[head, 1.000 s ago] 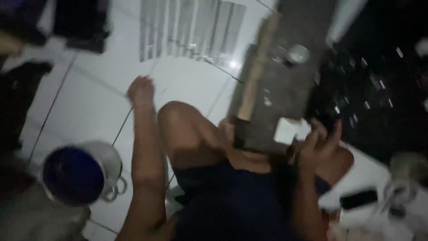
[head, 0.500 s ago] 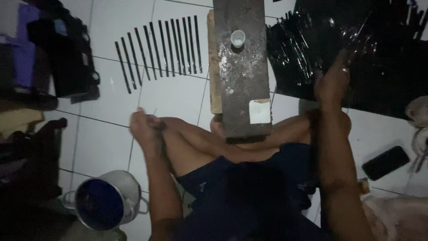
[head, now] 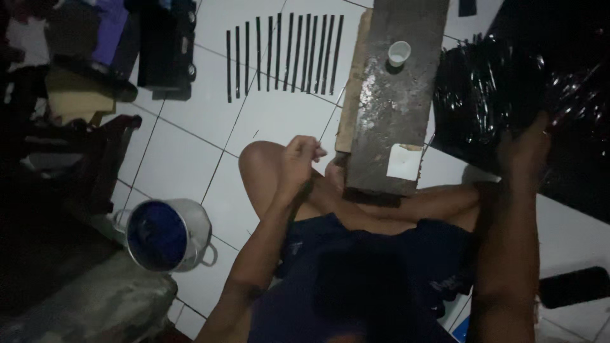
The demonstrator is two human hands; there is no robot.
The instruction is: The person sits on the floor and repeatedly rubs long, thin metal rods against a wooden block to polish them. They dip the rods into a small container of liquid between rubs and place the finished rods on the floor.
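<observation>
Seated on the tiled floor (head: pixel 190 146), we note the left hand (head: pixel 297 159) fisted, fingers curled together above the knee, the right hand (head: pixel 524 152) resting on glossy black sheeting (head: pixel 502 82), finger state unclear, with a dark board (head: pixel 394 95) between, cut strips (head: pixel 283 54) laid out beyond.

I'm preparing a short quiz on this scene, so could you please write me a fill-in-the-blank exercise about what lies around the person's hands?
1. The small white cup stands on the dark ____.
2. The left hand is closed into a ____ above the knee.
3. The right hand reaches onto the shiny ____ sheet.
4. The pot on the floor is ____ inside.

Missing words: board; fist; black; blue
</observation>
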